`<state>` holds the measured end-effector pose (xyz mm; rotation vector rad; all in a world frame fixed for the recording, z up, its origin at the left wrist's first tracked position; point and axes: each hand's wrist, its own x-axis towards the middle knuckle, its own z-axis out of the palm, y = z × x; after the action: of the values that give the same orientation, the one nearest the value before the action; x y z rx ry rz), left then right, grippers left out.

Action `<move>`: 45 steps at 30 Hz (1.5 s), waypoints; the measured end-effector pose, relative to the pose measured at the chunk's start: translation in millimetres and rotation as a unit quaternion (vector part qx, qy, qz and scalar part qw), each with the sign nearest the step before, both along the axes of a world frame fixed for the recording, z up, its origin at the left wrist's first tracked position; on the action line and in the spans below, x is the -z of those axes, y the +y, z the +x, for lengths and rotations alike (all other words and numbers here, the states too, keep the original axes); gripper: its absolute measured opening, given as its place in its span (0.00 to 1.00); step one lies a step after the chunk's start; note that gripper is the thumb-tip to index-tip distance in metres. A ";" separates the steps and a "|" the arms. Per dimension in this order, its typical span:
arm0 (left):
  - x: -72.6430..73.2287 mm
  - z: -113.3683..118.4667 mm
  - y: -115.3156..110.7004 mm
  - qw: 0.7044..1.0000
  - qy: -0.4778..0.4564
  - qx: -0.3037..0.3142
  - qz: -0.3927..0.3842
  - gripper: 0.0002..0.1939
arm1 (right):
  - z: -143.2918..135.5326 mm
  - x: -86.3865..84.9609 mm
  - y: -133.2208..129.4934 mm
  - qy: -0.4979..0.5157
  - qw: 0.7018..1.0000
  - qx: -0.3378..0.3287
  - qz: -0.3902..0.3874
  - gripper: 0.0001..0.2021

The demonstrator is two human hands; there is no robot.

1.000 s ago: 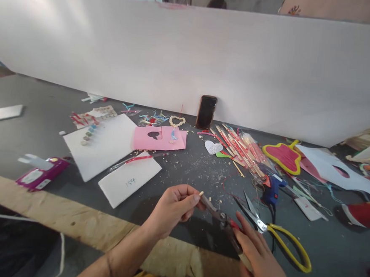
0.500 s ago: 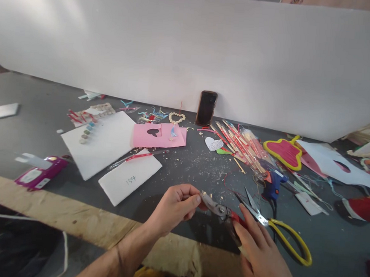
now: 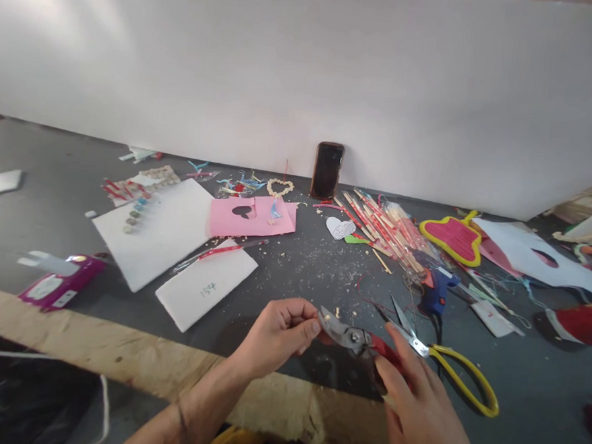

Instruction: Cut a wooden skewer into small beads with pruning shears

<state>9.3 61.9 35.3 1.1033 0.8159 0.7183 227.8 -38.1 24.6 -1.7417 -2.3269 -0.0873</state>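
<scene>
Red-handled pruning shears are gripped in my right hand, with the blades pointing left. My left hand is closed in a pinch right at the blade tips; what it holds is too small to make out. Small pale chips lie just beyond the blades. Scissors with yellow handles rest on the table beside my right hand, their blades apart. Behind them is a blue glue gun. Wooden sticks in red-patterned wrapping lie in a pile farther back.
A phone leans on the white board. Pink card, a white block marked 154, a white sheet and a purple device lie left. A pink-yellow shape and red object are right.
The view has shifted slightly. The shears' blades look a little wider apart, and both hands stay in nearly the same place.
</scene>
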 end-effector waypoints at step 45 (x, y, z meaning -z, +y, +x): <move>-7.4 -2.3 -5.8 0.998 0.046 0.037 0.012 0.13 | -1.3 14.3 0.0 -0.011 0.996 0.029 -0.088 0.36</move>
<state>7.0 56.1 42.7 1.1898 0.8421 0.6208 226.5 -38.1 10.3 -1.8999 -2.3619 0.0918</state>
